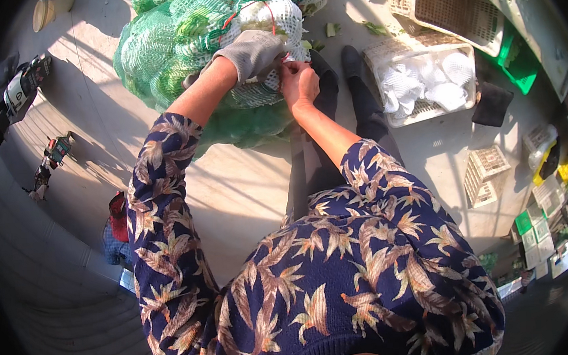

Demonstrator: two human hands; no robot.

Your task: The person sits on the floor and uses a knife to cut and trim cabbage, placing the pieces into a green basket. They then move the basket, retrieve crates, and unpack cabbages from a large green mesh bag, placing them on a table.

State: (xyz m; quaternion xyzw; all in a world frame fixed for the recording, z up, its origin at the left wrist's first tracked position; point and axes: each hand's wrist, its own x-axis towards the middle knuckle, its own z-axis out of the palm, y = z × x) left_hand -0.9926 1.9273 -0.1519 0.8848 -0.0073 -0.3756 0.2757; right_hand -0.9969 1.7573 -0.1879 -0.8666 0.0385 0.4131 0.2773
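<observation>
A large green mesh sack (147,63) stands in front of me, filled with leafy heads of vegetable, some sleeved in white foam netting (283,15). Red cord (271,16) runs along its edge. My left hand (257,54), in a grey knit glove, grips the sack at that edge; its fingertips are hidden. Close beside it, my bare right hand (300,83) pinches a short piece of the red cord between thumb and fingers. More green mesh lies under the sack, near my dark trouser legs.
To the right, a white plastic crate (392,116) holds white foam net sleeves (450,94). A larger crate (451,11) lies behind it, and a smaller crate (486,174) stands nearer. Two scooters (22,90) are parked at left. Another person (116,240) is partly visible past my left sleeve.
</observation>
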